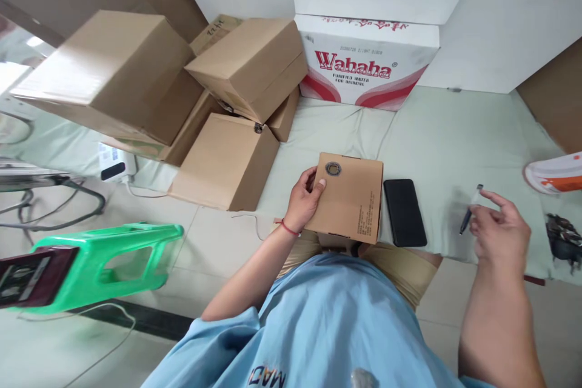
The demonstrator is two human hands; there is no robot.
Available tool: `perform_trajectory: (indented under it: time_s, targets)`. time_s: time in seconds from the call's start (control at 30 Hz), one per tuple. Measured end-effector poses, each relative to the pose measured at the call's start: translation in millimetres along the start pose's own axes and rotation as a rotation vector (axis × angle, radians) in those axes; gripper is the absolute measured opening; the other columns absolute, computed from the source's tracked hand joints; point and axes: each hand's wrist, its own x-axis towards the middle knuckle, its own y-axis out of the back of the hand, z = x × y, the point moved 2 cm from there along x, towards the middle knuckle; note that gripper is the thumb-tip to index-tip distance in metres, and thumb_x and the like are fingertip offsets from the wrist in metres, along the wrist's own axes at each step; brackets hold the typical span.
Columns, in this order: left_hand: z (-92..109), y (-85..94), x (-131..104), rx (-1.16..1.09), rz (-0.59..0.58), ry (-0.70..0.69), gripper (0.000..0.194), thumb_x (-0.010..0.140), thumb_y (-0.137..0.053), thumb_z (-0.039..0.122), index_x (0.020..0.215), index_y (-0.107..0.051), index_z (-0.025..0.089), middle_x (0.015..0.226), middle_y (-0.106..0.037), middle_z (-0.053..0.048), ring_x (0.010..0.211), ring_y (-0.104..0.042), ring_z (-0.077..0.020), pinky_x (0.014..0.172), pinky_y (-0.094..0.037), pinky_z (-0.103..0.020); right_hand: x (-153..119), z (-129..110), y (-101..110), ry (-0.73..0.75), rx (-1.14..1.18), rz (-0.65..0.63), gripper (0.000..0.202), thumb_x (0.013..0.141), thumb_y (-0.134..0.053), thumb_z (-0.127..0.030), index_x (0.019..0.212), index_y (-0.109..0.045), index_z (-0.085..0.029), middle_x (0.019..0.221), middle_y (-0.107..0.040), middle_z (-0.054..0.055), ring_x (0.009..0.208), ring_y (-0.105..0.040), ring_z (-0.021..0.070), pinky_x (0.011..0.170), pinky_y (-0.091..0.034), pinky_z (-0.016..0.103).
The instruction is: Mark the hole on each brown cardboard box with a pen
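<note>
On the pale green cloth [436, 133], right by the near edge, sits the small box [350, 197], just in front of the blue shirt [336, 321]. The left hand [307, 199] holds its left side, with the thumb on top and the other fingers bent down by the side, where they are partly hidden. A red string [290, 229] goes around that wrist. The small box has a round dark mark near its top left corner and tiny black words low on the right. Just to the right of it lies a black phone [405, 213], flat on the cloth. Farther right, the right hand [499, 224] pinches a pen [466, 217] between its thumb and fingers, and one finger pokes out past it. The pen leans, with its dark end down; I cannot tell if the tip touches the cloth. Some keys [564, 239] lie to the right of that hand. At the back stands a white box [368, 63] with big red letters, and next to it, on the left, is a messy pile of brown boxes [222, 160]. A green stool [113, 264] is on the floor at the left.
</note>
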Motion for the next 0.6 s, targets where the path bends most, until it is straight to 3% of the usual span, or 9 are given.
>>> perform_trajectory:
  time_s: [0.1, 0.2, 0.27, 0.33, 0.43, 0.53, 0.6]
  targets:
    - [1, -1.7, 0, 0.011, 0.011, -0.005, 0.057, 0.089, -0.085, 0.055, 0.131, -0.068, 0.02, 0.145, -0.074, -0.016, 0.139, -0.069, -0.0342, 0.124, -0.05, -0.053, 4, -15, -10, -0.07, 0.482, -0.146, 0.028, 0.068, -0.083, -0.035, 0.095, -0.076, -0.034, 0.071, -0.058, 0.003, 0.046, -0.028, 0.0113, 0.044, -0.014, 0.032]
    - [1, -2.8, 1, 0.019, 0.019, -0.003, 0.053, 0.09, -0.084, 0.051, 0.13, -0.067, 0.02, 0.142, -0.075, -0.016, 0.136, -0.07, -0.0332, 0.123, -0.05, -0.052, -1, -44, -36, -0.036, 0.741, -0.278, 0.022, 0.071, -0.077, -0.038, 0.091, -0.076, -0.031, 0.069, -0.045, -0.003, 0.048, -0.025, 0.0107, 0.04, -0.02, 0.029]
    - [0, -3.1, 1, 0.023, 0.025, -0.001, 0.052, 0.091, -0.084, 0.049, 0.13, -0.067, 0.02, 0.142, -0.075, -0.015, 0.135, -0.071, -0.0328, 0.123, -0.051, -0.052, -12, -69, -65, 0.001, 0.86, -0.381, 0.03, 0.071, -0.077, -0.033, 0.101, -0.077, -0.028, 0.072, -0.047, -0.003, 0.051, -0.03, 0.0108, 0.041, -0.03, 0.028]
    - [-1, -3.2, 0, 0.025, 0.029, 0.001, 0.051, 0.091, -0.083, 0.049, 0.131, -0.067, 0.02, 0.143, -0.075, -0.016, 0.136, -0.07, -0.0329, 0.123, -0.051, -0.052, -25, -94, -100, 0.036, 0.864, -0.478, 0.03, 0.076, -0.081, -0.033, 0.105, -0.076, -0.029, 0.077, -0.054, -0.002, 0.057, -0.04, 0.012, 0.047, -0.038, 0.027]
    - [-2, -3.2, 0, 0.024, 0.033, 0.002, 0.051, 0.092, -0.082, 0.049, 0.131, -0.066, 0.02, 0.143, -0.075, -0.016, 0.135, -0.071, -0.0328, 0.122, -0.052, -0.052, -44, -123, -157, 0.084, 0.75, -0.63, 0.027, 0.083, -0.086, -0.049, 0.092, -0.07, -0.029, 0.074, -0.056, -0.003, 0.058, -0.044, 0.012, 0.05, -0.037, 0.026]
    - [-3, -3.2, -1, 0.02, 0.034, -0.001, 0.051, 0.092, -0.082, 0.05, 0.131, -0.067, 0.021, 0.14, -0.076, -0.015, 0.132, -0.072, -0.0322, 0.12, -0.053, -0.051, -55, -130, -204, 0.126, 0.544, -0.705, 0.041, 0.085, -0.087, -0.061, 0.083, -0.069, -0.024, 0.067, -0.056, -0.004, 0.054, -0.04, 0.0095, 0.049, -0.03, 0.025]
    - [-4, -3.0, -1, 0.016, 0.039, -0.001, 0.051, 0.092, -0.083, 0.051, 0.131, -0.067, 0.021, 0.14, -0.076, -0.015, 0.132, -0.073, -0.0321, 0.12, -0.054, -0.051, -57, -124, -224, 0.171, 0.446, -0.693, 0.042, 0.083, -0.089, -0.061, 0.09, -0.074, -0.022, 0.065, -0.057, -0.004, 0.055, -0.043, 0.0098, 0.051, -0.033, 0.025]
